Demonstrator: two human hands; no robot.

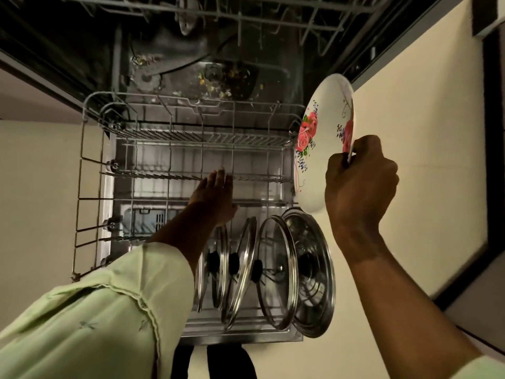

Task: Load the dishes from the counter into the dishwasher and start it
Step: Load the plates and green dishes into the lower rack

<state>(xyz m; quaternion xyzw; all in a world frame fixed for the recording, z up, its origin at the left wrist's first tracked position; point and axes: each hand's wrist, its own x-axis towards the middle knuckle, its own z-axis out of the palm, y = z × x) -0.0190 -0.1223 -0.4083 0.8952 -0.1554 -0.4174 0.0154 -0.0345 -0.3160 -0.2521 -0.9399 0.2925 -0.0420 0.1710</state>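
Note:
The dishwasher's lower wire rack [93, 187] is pulled out over the open door below me. My right hand [360, 187] grips the rim of a white plate with pink roses [319, 149], held on edge just right of the rack's right side. My left hand [216, 198] reaches into the middle of the rack with fingers straight, resting by a row of tines. Several glass pot lids with steel rims [276, 269] stand upright in the rack's near right part, and a steel lid [314, 272] leans beside them.
The dark dishwasher tub [218, 75] lies open beyond the rack, with food scraps around its filter. The upper rack [246, 12] juts out at the top. Pale floor tiles [410, 119] spread on both sides. A dark cabinet edge [492, 132] runs along the right.

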